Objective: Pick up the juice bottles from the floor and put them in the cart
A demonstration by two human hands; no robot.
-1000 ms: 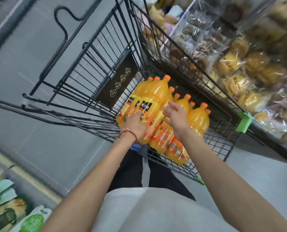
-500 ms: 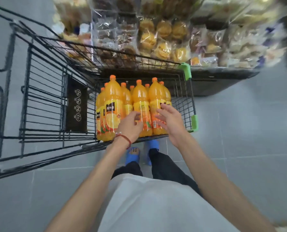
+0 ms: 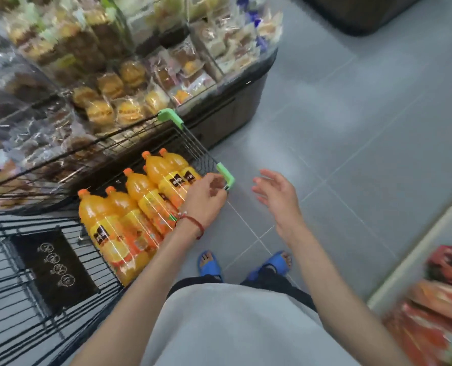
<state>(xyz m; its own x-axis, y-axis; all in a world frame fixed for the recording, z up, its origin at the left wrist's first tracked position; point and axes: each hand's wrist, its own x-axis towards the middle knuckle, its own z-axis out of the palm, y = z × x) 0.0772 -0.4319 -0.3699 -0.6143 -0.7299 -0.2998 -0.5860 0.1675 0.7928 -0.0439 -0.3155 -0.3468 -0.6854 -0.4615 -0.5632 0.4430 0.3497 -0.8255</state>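
Grey floor tiles lie under the spread right hand; upright juice bottles in the cart stand at its nine o'clock, nearer the curled left hand, grip unclear.

Your juice bottles are bright orange, with orange caps and yellow labels bearing a black patch. Your cart is black wire with light green corner guards (its black placard carries white round icons). Your bracelet is red, your sandals blue, the tiled floor grey with pale lines.
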